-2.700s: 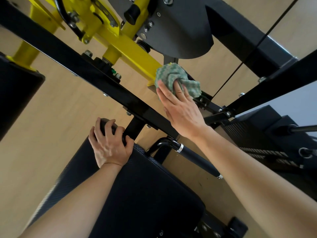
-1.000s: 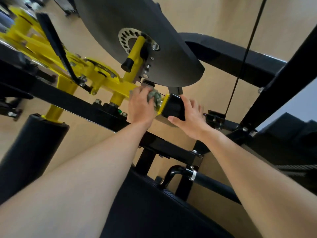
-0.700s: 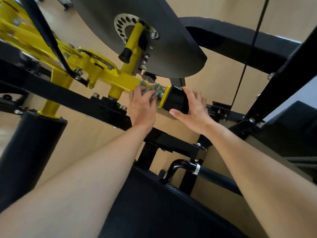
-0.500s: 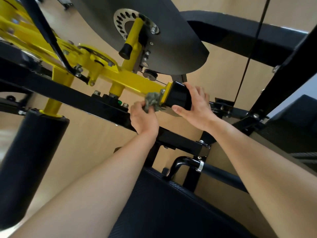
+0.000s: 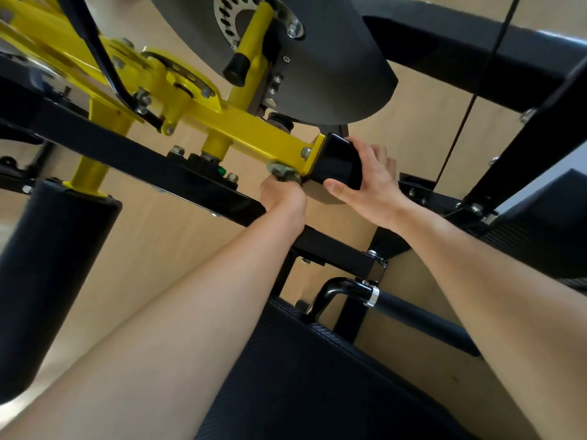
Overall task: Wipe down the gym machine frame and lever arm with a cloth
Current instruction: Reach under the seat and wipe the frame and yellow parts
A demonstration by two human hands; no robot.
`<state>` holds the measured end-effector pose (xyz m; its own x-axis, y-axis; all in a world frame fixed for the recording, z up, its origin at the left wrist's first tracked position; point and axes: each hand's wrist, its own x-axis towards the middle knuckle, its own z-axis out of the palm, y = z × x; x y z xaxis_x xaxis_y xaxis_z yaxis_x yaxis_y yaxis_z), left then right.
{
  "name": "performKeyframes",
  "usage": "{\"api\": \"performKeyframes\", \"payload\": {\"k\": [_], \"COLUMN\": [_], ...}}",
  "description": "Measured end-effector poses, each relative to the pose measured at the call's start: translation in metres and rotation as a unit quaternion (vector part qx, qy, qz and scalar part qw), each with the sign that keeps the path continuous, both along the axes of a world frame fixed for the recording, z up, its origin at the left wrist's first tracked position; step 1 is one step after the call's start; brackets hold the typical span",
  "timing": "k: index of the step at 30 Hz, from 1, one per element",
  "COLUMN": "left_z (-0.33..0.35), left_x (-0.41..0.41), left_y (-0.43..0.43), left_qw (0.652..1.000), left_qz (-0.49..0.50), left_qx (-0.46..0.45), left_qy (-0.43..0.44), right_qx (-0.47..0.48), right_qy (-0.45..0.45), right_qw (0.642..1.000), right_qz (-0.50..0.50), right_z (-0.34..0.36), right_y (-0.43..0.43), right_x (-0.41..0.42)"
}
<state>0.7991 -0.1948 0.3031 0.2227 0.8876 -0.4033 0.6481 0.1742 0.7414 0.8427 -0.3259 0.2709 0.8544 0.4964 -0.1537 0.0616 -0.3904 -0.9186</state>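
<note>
cloth (image 5: 283, 173) under lever arm (image 5: 254, 134) | end cap (image 5: 338, 161) right | frame bar (image 5: 133, 160) below

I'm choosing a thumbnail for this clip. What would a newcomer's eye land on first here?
The bright yellow lever arm crossing the upper middle stands out. At its end the right hand grips the black end block, while the left hand presses a bunched green cloth under the arm.

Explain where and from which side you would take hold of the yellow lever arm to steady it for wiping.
Grip the black end cap of the yellow lever arm from the right, as the right hand does. It is the blocky free end, clear of bolts, leaving the underside open for the cloth in the left hand.
</note>
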Motion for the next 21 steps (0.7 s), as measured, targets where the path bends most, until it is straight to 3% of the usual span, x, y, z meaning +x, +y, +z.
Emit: {"api": "performKeyframes", "payload": {"k": [5, 15, 21], "left_z": [-0.001, 0.014, 0.012], "left_x": [-0.006, -0.053, -0.040], "left_y": [-0.004, -0.046, -0.032], "left_qw": [0.994, 0.989, 0.991], "left_qz": [0.068, -0.120, 0.003], "left_qx": [-0.091, -0.065, -0.024], "left_qy": [-0.006, -0.063, -0.129], "right_qx": [0.004, 0.006, 0.013], "right_qy": [0.007, 0.022, 0.038], "right_qw": [1.000, 1.000, 0.999], "right_qz": [0.007, 0.021, 0.013], "right_z": [0.002, 0.003, 0.005], "right_y": [-0.002, -0.004, -0.002], "right_x": [0.000, 0.003, 0.003]}}
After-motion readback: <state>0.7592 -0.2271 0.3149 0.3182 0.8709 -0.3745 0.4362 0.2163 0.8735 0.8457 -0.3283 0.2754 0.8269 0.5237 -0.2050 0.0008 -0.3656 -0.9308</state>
